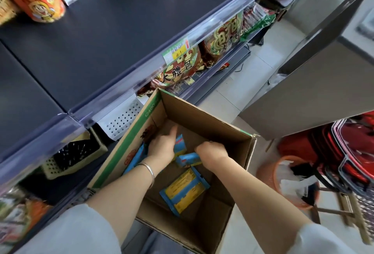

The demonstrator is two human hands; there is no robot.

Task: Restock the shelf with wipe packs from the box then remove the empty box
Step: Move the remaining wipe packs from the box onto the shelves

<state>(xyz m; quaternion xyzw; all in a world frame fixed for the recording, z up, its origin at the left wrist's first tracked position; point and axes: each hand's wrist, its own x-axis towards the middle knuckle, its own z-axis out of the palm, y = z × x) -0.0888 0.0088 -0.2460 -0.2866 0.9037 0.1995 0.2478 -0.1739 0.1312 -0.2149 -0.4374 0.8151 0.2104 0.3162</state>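
Wipe packs (185, 193) are under both my hands, loose on the bottom of the open cardboard box (202, 112). My left hand (162, 145) is reaching deep, thumb stuck out, its fingers hidden behind the back of the hand among the blue packs at the far side. I can't tell whether they have closed on one. My right hand (212, 150) is knuckles-up with the fingers curled down over the end of a small blue pack, and it looks like a grip.

Only a few packs are left. One lies between my hands, a couple are along the left wall, and a larger yellow-and-blue one lies face up nearer to me.

They look like soft film pouches, so I'd expect them to be light, squashy and a bit slick. I'd take each across its middle, thumb on one flat face and fingers on the other. Pinching an end seal could let it slide out. They seem light enough to gather two or three at once.

The box stands on the floor against the shelving. Above it is the dark shelf (101, 41), mostly bare, with orange canisters (40, 0) at the back. Snack bags (182, 67) fill the tier below. Red baskets (354, 152) are stacked to my right.
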